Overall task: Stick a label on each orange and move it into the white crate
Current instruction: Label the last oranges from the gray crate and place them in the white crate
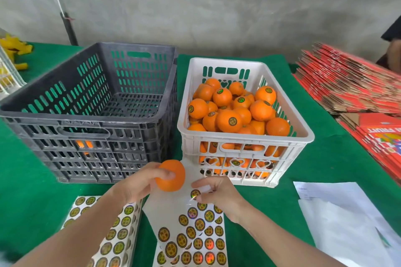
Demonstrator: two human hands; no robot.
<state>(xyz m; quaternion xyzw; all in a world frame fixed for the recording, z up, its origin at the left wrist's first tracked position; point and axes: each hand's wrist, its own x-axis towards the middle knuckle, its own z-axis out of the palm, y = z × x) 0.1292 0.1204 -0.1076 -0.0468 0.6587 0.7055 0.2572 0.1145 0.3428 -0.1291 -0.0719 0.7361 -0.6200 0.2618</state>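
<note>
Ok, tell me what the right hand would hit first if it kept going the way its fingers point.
Probably the orange held in the left hand. The right hand, pinching a label, points left and slightly up at it; depth is hard to judge.

bottom edge: left sticker sheet (122,234) and middle sticker sheet (195,243) cut off | left sticker sheet: partly under left arm (71,243) | black crate (130,124): an orange (83,144) only peeks through front slots | white crate (245,138): low oranges (227,146) mostly behind front wall | sticker print: too small to read | right edge: red cartons (347,89), white papers (347,223), a person (393,50) cut off
</note>
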